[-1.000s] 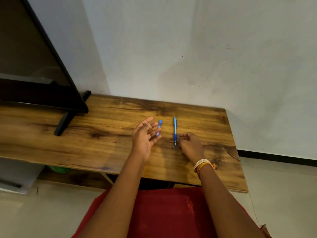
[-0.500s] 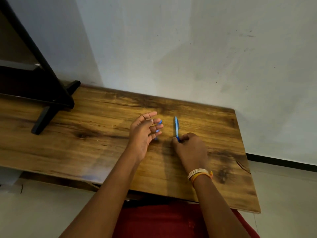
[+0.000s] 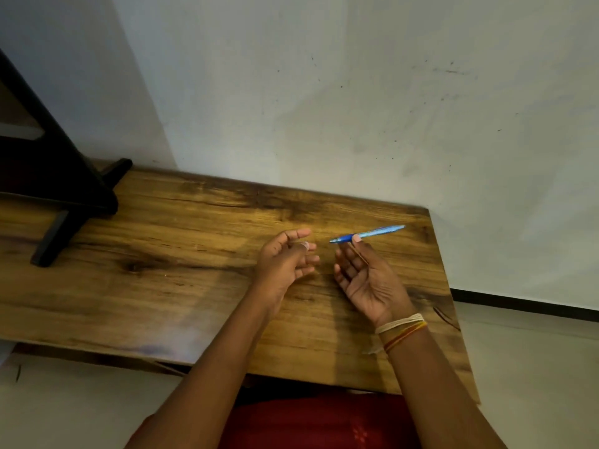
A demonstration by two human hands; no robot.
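I look down on a pale wall point(image 3: 356, 92) in the upper half of the frame and, below it, a long wooden surface point(image 3: 162, 254) that runs from the left edge to the right of centre. At the far left stands a dark screen point(image 3: 39, 163) on a black foot point(image 3: 58, 234), well apart from the work. A red garment point(image 3: 324, 422) shows at the bottom edge. Both forearms reach up from there to the middle of the frame. The right hand point(image 3: 366, 277) is turned palm up and pinches a blue pen point(image 3: 372, 234) between thumb and fingertips. The pen is lifted clear of the surface, right of centre, almost level, with its tip toward the left hand point(image 3: 285, 264). This hand hovers just beside, with the fingers loosely bent. I see nothing in it, but I cannot tell for sure, because the fingers hide part of the palm. Some threads point(image 3: 402, 328) are tied around the right wrist. In my judgement the picking up is done: the pen is off the wood and held firmly. What is left seems to be the work between the two hands, which are near but not yet touching.
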